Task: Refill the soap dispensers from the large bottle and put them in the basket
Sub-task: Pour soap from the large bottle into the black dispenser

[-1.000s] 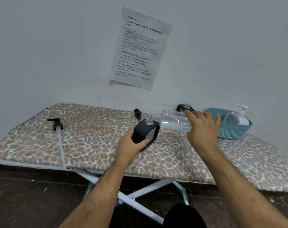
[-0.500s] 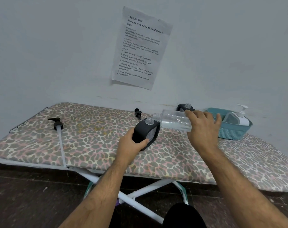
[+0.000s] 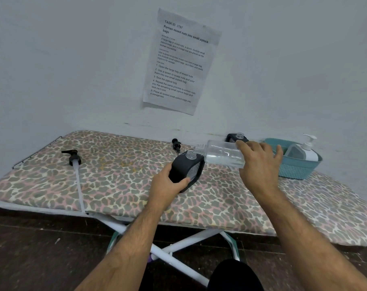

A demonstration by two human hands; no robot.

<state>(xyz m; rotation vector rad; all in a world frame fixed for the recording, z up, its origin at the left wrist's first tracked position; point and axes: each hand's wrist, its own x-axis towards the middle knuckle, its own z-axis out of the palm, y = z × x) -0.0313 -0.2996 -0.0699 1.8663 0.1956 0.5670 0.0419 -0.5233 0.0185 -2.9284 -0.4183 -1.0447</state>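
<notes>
Pouring step of the refill. The left hand (image 3: 171, 184) wraps fingers and thumb round the lower body of a black, flat-sided soap dispenser (image 3: 186, 169), which stands tilted on the leopard-print padded ironing board (image 3: 115, 177) with its clear threaded neck open and facing up and to the right. The right hand (image 3: 259, 162) grips the base end of a large clear plastic bottle (image 3: 220, 154), fingers curled over the top; the thumb is hidden beneath. The bottle lies nearly level, its open mouth just beside the dispenser's neck and slightly above it; clear liquid pools along its lower side. No stream can be made out at the mouth.

To do the step well, judged from this pose: bring the mouth directly over the neck, raise the bottle's base slowly so the flow begins thin, keep the dispenser steady, and stop short of the neck so the pump tube can go back in without overflow.

Elsewhere: a black pump head with long white tube (image 3: 74, 159) lies at the board's left, a smaller black pump head (image 3: 176, 144) behind the dispenser, a second open black dispenser (image 3: 236, 138) against the wall, and a teal woven plastic basket (image 3: 298, 169) at the right holds a white pump dispenser (image 3: 306, 151)
</notes>
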